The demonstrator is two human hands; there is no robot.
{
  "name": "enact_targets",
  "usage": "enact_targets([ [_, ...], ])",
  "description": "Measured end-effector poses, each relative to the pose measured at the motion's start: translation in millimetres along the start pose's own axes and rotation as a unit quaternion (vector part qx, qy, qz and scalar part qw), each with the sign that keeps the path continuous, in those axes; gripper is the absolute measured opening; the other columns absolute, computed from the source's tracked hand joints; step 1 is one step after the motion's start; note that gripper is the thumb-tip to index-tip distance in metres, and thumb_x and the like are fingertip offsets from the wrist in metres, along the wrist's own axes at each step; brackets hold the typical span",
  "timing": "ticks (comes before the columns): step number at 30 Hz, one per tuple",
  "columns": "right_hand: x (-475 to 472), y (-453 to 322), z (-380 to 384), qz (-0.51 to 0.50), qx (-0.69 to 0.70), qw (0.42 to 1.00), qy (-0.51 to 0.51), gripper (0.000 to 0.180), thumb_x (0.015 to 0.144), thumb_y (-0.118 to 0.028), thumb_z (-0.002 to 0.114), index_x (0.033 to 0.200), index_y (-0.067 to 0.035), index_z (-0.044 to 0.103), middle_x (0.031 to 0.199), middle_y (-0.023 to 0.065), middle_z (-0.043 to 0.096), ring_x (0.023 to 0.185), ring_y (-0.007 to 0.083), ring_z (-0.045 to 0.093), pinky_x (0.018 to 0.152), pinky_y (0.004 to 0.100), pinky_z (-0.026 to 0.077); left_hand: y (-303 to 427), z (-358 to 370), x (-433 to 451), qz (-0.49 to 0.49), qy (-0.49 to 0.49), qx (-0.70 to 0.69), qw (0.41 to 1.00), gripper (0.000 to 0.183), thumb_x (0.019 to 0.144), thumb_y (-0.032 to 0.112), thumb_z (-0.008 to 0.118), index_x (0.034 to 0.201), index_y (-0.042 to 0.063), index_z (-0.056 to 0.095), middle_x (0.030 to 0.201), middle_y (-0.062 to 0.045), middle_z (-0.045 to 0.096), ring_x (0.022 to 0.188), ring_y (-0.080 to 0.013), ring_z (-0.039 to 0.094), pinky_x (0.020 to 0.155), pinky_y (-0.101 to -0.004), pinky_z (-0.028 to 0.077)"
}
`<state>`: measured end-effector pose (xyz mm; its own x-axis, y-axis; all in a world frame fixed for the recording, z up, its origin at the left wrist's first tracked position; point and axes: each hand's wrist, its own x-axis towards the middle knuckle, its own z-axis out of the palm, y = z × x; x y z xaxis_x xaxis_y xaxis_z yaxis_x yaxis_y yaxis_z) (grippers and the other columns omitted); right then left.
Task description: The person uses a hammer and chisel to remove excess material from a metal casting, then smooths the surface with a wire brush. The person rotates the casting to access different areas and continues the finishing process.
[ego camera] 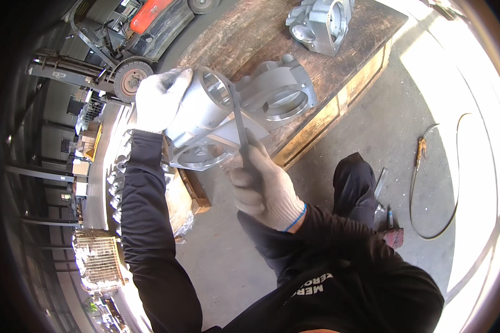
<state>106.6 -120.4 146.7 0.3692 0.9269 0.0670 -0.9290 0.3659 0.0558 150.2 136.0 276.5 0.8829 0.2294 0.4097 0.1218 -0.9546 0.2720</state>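
A white-gloved left hand of mine, my left hand (pixel 160 98), grips the side of a silver cast-metal housing (pixel 200 104) with a round machined bore. In my right hand (pixel 266 187), also gloved, is a long flat metal file (pixel 238 118). The file's blade lies against or just over the rim of the bore; contact cannot be made out for certain. Beside that part, a second cast housing (pixel 275 89) rests on the wooden table (pixel 250 39), its large opening facing me.
Farther along the table stands another housing (pixel 321 27). A forklift (pixel 133 79) is parked beyond. On the concrete floor to the right lie an air blow gun (pixel 421 147) with its hose (pixel 412 208) and a few hand tools (pixel 389 216). A wooden pallet (pixel 198 191) holds more castings.
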Motion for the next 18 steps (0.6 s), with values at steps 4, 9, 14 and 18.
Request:
enact_targets([
  [4, 50, -16, 8, -0.045, -0.043, 0.988, 0.139, 0.045, 0.112, -0.035, 0.040, 0.156, -0.036, 0.032, 0.082, 0.0040, 0.055, 0.051, 0.0125, 0.046, 0.043, 0.0271, 0.036, 1, 6, 8, 0.007, 0.015, -0.010, 1.000, 0.050, 0.095, 0.045, 0.070, 0.110, -0.002, 0.077, 0.099, -0.023, 0.077, 0.093, -0.0275, 0.078, 0.084, -0.0335, 0.056],
  [9, -6, -12, 18, 0.016, -0.055, 0.993, 0.108, 0.050, 0.112, -0.032, 0.040, 0.160, -0.037, 0.030, 0.075, 0.0049, 0.054, 0.044, 0.0130, 0.039, 0.038, 0.0286, 0.030, -1, 1, 2, 0.011, 0.009, 0.001, 1.000, 0.054, 0.095, 0.050, 0.070, 0.111, -0.002, 0.078, 0.097, -0.020, 0.078, 0.091, -0.0271, 0.078, 0.083, -0.0333, 0.056],
  [14, 53, -32, 3, -0.035, -0.099, 0.982, 0.156, 0.049, 0.111, -0.031, 0.042, 0.158, -0.036, 0.031, 0.080, 0.0052, 0.055, 0.046, 0.0132, 0.039, 0.039, 0.0266, 0.030, -5, 9, 9, 0.009, 0.007, -0.016, 1.000, 0.053, 0.094, 0.049, 0.071, 0.111, 0.000, 0.078, 0.096, -0.019, 0.079, 0.091, -0.0258, 0.078, 0.084, -0.0333, 0.056],
  [18, 8, -30, -15, 0.010, -0.145, 0.988, 0.042, 0.049, 0.111, -0.032, 0.042, 0.158, -0.037, 0.030, 0.083, 0.0056, 0.056, 0.048, 0.0118, 0.040, 0.040, 0.0242, 0.030, -1, 0, -2, -0.002, -0.003, 0.004, 1.000, 0.052, 0.094, 0.048, 0.070, 0.112, 0.000, 0.078, 0.097, -0.019, 0.079, 0.091, -0.0256, 0.078, 0.084, -0.0326, 0.056],
])
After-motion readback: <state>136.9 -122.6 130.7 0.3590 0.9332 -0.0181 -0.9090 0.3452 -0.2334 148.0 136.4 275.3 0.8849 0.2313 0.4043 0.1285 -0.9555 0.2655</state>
